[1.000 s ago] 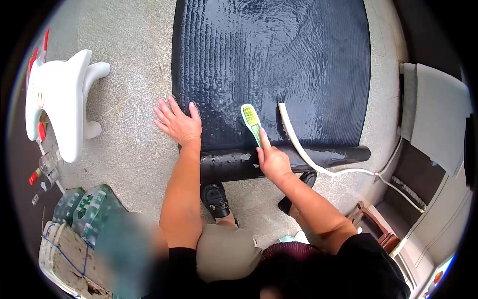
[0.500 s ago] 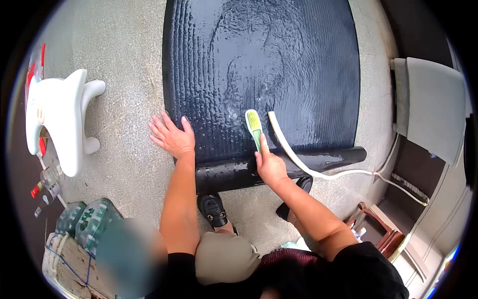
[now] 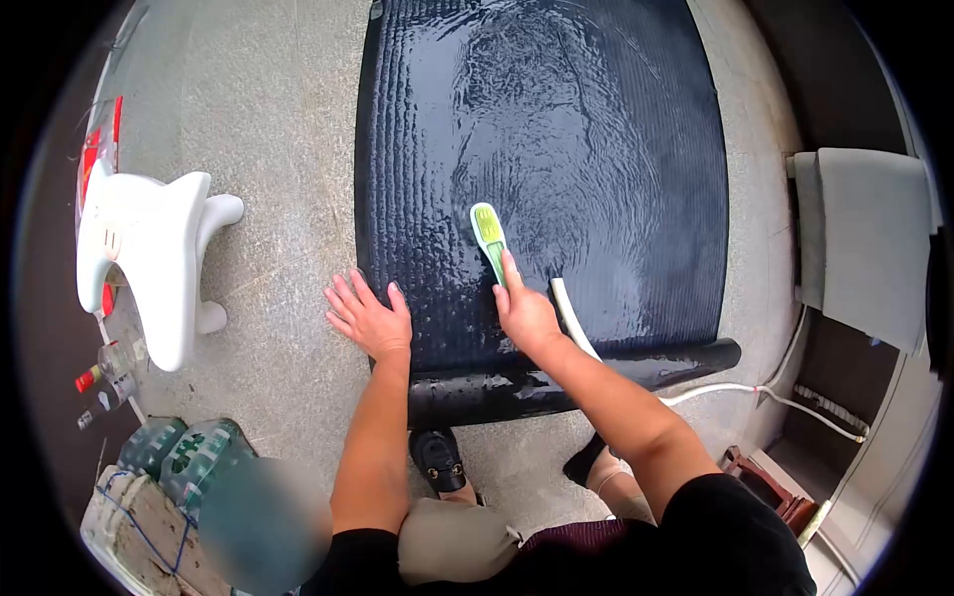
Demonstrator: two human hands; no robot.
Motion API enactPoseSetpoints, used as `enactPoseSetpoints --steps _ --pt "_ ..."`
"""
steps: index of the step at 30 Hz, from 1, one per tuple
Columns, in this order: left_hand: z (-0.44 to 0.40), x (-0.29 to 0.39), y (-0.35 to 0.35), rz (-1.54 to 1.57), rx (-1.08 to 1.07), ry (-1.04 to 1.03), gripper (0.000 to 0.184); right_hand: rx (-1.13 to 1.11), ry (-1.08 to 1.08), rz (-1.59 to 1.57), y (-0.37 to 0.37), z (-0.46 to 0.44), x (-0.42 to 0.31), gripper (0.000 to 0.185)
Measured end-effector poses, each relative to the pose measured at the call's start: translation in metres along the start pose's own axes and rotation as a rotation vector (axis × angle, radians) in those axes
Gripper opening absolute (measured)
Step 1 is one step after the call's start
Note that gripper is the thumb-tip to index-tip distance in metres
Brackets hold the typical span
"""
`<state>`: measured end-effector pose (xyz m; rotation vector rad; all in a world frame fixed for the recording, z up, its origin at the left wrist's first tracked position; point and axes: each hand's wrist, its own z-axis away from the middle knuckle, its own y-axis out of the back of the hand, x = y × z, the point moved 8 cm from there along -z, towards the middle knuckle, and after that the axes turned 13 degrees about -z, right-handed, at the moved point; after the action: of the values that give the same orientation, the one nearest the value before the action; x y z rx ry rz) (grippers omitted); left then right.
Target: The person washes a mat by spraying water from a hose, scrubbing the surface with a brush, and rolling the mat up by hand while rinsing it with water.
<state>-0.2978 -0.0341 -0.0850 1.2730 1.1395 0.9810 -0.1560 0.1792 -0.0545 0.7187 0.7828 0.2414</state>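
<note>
A wet black ribbed mat (image 3: 636, 179) lies spread on the floor, its near end rolled up. Water ripples across its middle. My right hand (image 3: 529, 316) is closed round the handle of a green and white scrub brush (image 3: 488, 226), whose head rests on the mat or just over it; I cannot tell which. At the mat's left edge, my left hand (image 3: 376, 323) lies flat with fingers spread, partly on the mat and partly over the floor. A white hose (image 3: 571, 316) runs over the rolled end, its open tip on the mat right of the brush; my right forearm hides part of it.
On the left stands a white plastic stool (image 3: 149, 258). Below it are bottles (image 3: 117, 372) and green plastic-wrapped bottles (image 3: 204, 462). A grey panel-like object (image 3: 870, 243) stands at right, with a brown wooden piece (image 3: 770, 492) lower down. My shoe (image 3: 437, 459) is behind the roll.
My right hand has moved the brush leftward and a little farther up the mat. The whole view has shifted, and my left hand stays flat at the mat's edge.
</note>
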Motion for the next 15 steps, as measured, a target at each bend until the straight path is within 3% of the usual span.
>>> enactPoseSetpoints --steps 3,5,10,12,15 --pt "-0.001 0.001 -0.002 0.006 -0.008 -0.004 0.068 -0.099 0.029 0.078 -0.008 0.028 0.000 0.067" --pt "0.002 -0.001 -0.002 0.008 0.000 -0.005 0.068 0.026 0.117 0.125 0.021 -0.028 -0.006 0.060" --pt "-0.001 -0.001 0.001 0.036 -0.020 -0.001 0.069 0.250 -0.106 0.049 0.085 -0.165 -0.042 0.057" --pt "0.003 -0.004 0.000 0.036 -0.025 -0.004 0.069 0.257 -0.094 0.006 0.062 -0.146 -0.051 0.060" --pt "-0.002 0.001 -0.002 0.048 -0.016 0.000 0.069 -0.003 0.030 -0.005 0.000 -0.057 -0.057 0.062"
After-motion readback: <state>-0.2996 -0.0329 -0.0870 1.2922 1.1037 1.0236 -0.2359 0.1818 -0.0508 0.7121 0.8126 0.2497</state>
